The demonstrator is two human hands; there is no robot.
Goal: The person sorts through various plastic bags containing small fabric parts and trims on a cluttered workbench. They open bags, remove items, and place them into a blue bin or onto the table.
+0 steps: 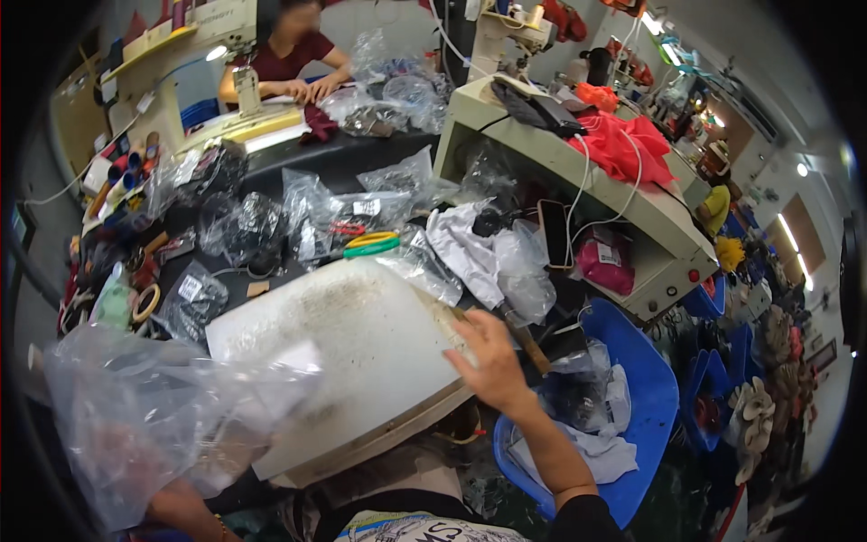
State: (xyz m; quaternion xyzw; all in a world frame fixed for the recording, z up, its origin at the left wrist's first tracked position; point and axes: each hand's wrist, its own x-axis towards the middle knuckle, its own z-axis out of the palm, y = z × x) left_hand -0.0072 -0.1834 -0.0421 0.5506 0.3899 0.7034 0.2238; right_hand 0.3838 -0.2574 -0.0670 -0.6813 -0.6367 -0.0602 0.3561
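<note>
A large clear plastic bag hangs over the left end of the white board, smeared by motion. My left hand shows dimly through the film and grips the bag; its fingertips are hard to make out. Something white shows at the bag's right end. Over the board's right edge, my right hand is open with fingers apart, holding nothing. A wooden-handled tool lies just right of it.
Scissors with yellow and green handles lie beyond the board. A blue chair-like tub with bagged items stands at right. A phone leans by a beige machine table. Across the black table, a person works at a sewing machine.
</note>
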